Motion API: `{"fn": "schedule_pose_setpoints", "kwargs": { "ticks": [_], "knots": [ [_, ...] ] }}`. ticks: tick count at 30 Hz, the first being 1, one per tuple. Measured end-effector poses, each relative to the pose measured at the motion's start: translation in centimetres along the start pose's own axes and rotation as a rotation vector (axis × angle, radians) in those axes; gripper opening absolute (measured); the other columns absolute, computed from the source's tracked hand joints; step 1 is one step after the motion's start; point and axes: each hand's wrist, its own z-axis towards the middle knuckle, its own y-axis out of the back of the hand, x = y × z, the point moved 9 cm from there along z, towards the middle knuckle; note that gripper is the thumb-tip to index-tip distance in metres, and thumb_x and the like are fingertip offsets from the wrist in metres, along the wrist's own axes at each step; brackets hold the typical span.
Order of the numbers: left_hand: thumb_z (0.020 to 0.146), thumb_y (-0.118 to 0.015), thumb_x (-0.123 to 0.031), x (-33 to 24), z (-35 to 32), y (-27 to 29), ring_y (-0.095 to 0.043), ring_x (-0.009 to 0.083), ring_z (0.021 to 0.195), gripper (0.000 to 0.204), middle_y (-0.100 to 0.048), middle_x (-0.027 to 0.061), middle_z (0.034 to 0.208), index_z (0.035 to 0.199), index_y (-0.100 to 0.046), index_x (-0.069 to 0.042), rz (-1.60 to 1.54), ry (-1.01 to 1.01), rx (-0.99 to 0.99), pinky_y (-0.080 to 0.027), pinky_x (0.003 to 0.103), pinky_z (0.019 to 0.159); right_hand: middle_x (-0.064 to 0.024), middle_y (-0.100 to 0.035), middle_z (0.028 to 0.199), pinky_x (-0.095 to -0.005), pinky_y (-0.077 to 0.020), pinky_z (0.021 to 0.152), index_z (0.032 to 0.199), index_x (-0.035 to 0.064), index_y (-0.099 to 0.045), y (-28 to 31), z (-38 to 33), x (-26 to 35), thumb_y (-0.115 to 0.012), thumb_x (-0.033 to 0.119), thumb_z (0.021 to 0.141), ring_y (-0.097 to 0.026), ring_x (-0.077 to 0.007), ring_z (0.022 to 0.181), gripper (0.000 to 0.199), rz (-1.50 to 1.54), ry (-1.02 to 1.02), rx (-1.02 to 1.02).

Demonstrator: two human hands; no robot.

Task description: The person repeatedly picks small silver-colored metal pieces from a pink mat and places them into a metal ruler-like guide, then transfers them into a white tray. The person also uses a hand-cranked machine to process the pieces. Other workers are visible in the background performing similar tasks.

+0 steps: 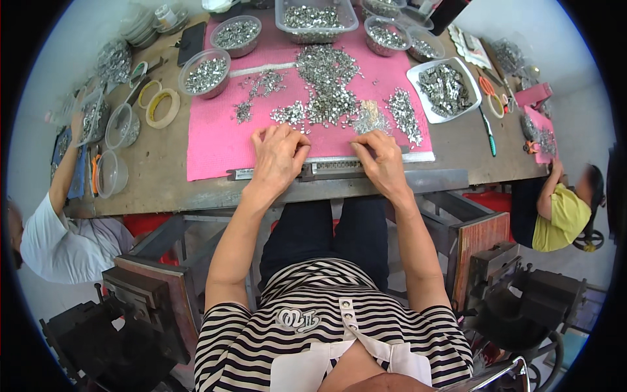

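My left hand (277, 157) rests at the front of a pink mat (209, 144), its fingers curled and the thumb meeting the index finger. Facing it, my right hand (383, 162) is curled the same way, thumb and index finger together. Anything between the fingertips of either hand is too small to make out. A slotted metal strip (336, 167) lies along the table's front edge, just below and between both hands. Beyond the hands spreads a heap of small silvery metal pieces (326, 78), with a patch of pale golden pins (371, 116) near my right fingers.
Tubs of metal pieces (204, 75) stand beyond the mat, with a larger clear bin (353, 25). A white tray (418, 81) and a green-handled brush (490, 134) lie right. Tape rolls (171, 119) lie left. People work on both sides: a white sleeve (65, 242), a yellow shirt (562, 222).
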Motion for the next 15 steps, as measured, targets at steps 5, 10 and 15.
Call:
{"fn": "schedule_pose_setpoints", "kwargs": {
  "ticks": [5,10,15],
  "knots": [
    [0.087,-0.077,-0.015,-0.4,0.3,0.1,-0.059,0.0211,0.092,0.009,-0.065,0.0014,0.090,0.093,-0.075,-0.010,-0.011,0.012,0.023,-0.034,0.046,0.102,-0.0074,-0.064,0.087,-0.0420,-0.0419,0.083,0.093,0.0080,-0.076,-3.2,4.0,1.2,-0.075,0.013,0.088,-0.061,-0.0277,0.088,0.007,-0.138,0.168,-0.016],
    [0.085,-0.077,-0.014,-1.0,-0.8,1.0,-0.059,0.0208,0.090,0.009,-0.067,0.0015,0.091,0.092,-0.074,-0.009,-0.144,0.020,0.032,-0.035,0.044,0.101,-0.0054,-0.065,0.086,-0.0416,-0.0412,0.083,0.091,0.0079,-0.073,-4.8,4.6,0.8,-0.076,0.012,0.088,-0.062,-0.0258,0.088,0.006,-0.236,0.200,0.016],
    [0.084,-0.077,-0.015,-1.6,-2.0,0.4,-0.059,0.0210,0.089,0.009,-0.067,0.0019,0.090,0.090,-0.074,-0.008,-0.216,-0.010,0.052,-0.036,0.042,0.100,-0.0083,-0.065,0.088,-0.0425,-0.0426,0.086,0.092,0.0072,-0.071,-4.7,4.2,1.2,-0.074,0.012,0.087,-0.062,-0.0277,0.090,0.007,-0.237,0.248,0.000]
  ]
}}
